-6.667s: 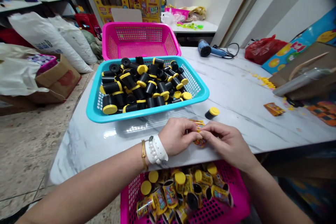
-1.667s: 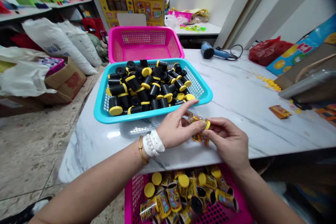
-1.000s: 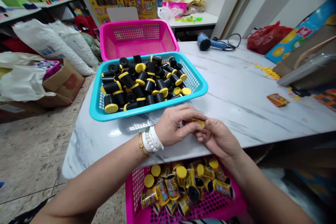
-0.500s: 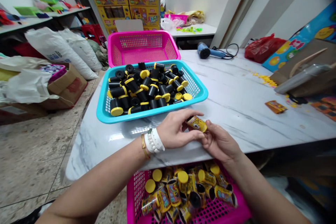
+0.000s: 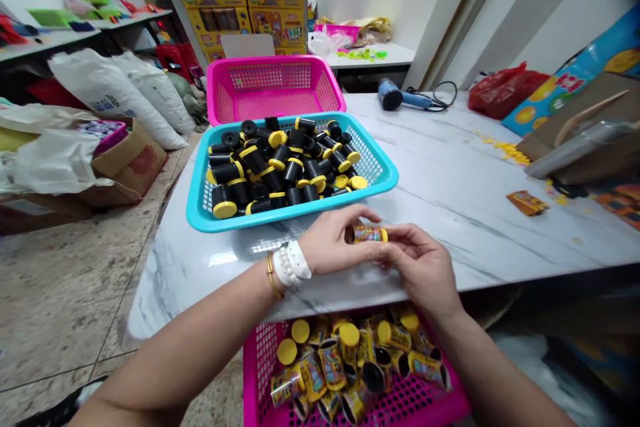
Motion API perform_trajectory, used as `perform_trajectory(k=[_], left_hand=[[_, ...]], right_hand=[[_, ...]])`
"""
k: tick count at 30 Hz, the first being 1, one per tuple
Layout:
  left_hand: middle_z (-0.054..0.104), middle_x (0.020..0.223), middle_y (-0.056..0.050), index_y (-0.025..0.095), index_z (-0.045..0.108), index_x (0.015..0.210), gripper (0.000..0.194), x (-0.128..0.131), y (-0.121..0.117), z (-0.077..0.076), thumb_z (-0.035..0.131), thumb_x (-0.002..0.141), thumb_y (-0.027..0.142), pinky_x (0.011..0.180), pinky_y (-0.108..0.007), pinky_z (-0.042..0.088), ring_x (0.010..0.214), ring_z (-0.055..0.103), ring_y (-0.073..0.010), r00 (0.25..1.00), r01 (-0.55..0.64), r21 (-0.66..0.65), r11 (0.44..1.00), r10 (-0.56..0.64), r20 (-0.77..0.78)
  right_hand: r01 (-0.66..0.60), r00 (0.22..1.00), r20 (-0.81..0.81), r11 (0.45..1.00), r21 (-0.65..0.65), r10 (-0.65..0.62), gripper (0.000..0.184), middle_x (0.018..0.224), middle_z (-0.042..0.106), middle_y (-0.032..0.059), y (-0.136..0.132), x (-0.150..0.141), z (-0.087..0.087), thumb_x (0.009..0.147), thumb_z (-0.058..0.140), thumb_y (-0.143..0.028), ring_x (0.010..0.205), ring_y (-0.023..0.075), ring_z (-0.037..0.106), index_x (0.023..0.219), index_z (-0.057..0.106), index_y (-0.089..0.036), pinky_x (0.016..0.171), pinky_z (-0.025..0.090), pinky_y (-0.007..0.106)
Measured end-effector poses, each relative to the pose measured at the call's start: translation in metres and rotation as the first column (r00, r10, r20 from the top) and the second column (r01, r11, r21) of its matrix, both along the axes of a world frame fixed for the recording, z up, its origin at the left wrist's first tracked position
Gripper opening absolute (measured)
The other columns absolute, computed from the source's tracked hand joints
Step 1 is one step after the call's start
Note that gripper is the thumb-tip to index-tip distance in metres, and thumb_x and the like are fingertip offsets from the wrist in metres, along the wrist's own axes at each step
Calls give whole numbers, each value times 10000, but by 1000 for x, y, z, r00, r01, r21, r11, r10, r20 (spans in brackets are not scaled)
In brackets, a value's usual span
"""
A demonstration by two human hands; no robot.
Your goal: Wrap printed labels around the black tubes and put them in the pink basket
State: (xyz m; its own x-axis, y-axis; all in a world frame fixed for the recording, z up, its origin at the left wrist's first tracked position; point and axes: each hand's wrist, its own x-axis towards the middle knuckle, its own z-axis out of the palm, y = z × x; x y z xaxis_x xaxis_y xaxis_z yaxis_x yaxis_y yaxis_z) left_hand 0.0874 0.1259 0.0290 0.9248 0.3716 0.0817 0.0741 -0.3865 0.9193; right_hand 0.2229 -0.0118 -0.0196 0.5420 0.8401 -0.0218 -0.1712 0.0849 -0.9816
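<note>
Between both hands, just above the table's front edge, is a small canister with a colourful printed wrap and a yellow cap pointing right. My left hand curls its fingers and thumb around the canister's dark end. At the capped end, the fingers of my right hand pinch it. Behind the hands, a turquoise basket holds many black canisters with yellow caps, which bear no wrap. Below, a magenta basket contains several wrapped canisters lying at various angles.
The marble-patterned table carries a blue heat gun with a cord at the back. At right lie a small printed packet, a red plastic bag and a brown carton. Another pink basket stands behind the turquoise one.
The canister has turned between my hands, from tilted to nearly level, with a different side of its wrap showing. My right hand has shifted slightly up, its fingers now over the cap.
</note>
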Motion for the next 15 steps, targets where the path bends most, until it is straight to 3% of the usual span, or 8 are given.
perform_trajectory(k=[5,9,11,15], left_hand=[[585,593,28,141,688,958,303,4,-8,-2,648,888,432,474,-204,358,494,505,-92,991,-106,-126,986,95,-89],[578,589,29,143,653,841,359,6,-7,-2,670,862,500,424,-188,325,433,446,-63,988,-63,-297,953,17,-155],[579,588,35,151,608,833,412,6,-6,-3,657,860,559,399,-176,320,404,434,-53,985,-49,-399,916,-21,-169],[575,536,64,184,528,946,503,8,-6,-8,634,844,664,335,-156,293,327,415,-54,989,-63,-515,855,-16,-147]], right_hand=[[-23,987,158,999,43,16,259,820,766,25,-4,3,-3,772,835,-330,653,145,708,979,732,-213,636,602,268],[17,888,454,992,124,-72,228,945,750,46,-13,-2,-9,805,803,-277,782,179,717,1019,736,-240,738,606,310],[3,888,457,993,120,-58,240,969,747,49,-13,-1,-9,831,782,-286,792,178,713,1061,730,-249,744,601,312],[-136,951,294,985,105,100,313,1067,733,54,-5,9,-7,846,765,-371,811,173,698,1142,736,-273,715,599,314]])
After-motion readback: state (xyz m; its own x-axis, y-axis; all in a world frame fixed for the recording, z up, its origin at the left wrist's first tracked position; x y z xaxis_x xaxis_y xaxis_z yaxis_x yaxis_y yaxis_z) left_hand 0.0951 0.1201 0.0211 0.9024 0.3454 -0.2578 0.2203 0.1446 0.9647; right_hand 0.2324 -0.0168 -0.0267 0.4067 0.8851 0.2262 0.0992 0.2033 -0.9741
